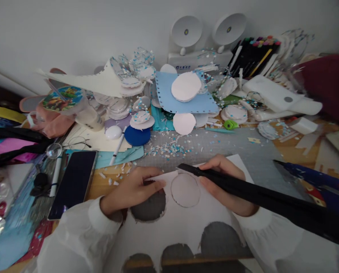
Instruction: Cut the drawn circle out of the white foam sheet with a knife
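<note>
A white paper sheet (181,223) with several round holes cut out of it lies on a grey cutting mat (232,146). A pencilled or cut circle (185,190) sits in the sheet between my hands. My left hand (132,189) presses the sheet's top left edge, fingers together and curled onto the paper. My right hand (226,185) lies at the circle's right, fingers reaching its rim; what they hold is hidden. A long black bar (260,197) crosses over my right hand from the lower right.
Behind the mat lie heaps of white paper discs (185,86), a blue sheet (166,96), confetti scraps, a dark blue disc (137,135) and a pen (116,149). A phone (74,182) and glasses (68,146) lie left. A blue glue gun (317,180) rests right.
</note>
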Demonstrator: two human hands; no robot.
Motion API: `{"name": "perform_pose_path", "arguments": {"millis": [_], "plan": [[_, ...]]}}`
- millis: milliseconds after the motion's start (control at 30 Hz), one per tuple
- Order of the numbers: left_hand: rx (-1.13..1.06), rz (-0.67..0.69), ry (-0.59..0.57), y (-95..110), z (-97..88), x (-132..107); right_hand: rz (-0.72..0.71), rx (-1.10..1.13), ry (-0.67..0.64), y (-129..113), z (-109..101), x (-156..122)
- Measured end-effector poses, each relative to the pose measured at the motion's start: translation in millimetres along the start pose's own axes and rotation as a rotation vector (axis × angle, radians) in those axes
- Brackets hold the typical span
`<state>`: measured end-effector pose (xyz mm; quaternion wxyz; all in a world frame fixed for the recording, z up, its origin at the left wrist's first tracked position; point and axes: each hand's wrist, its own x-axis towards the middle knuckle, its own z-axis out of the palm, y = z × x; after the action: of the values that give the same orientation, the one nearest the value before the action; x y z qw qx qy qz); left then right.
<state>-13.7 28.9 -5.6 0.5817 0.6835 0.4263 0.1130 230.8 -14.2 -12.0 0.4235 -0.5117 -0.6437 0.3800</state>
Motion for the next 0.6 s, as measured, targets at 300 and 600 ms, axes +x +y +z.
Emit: {"name": "perform_pose_path", "arguments": {"millis": [300,600], "plan": [[-0.189,0.008,-0.143,-6.8,-10.4,3.2,-0.105,-0.135,-0.062,3.3,5.6,0.3],[-0.169,0.019,-0.158,-8.9,-11.8,4.0,-0.170,-0.231,-0.107,5.6,8.9,-1.7]]}}
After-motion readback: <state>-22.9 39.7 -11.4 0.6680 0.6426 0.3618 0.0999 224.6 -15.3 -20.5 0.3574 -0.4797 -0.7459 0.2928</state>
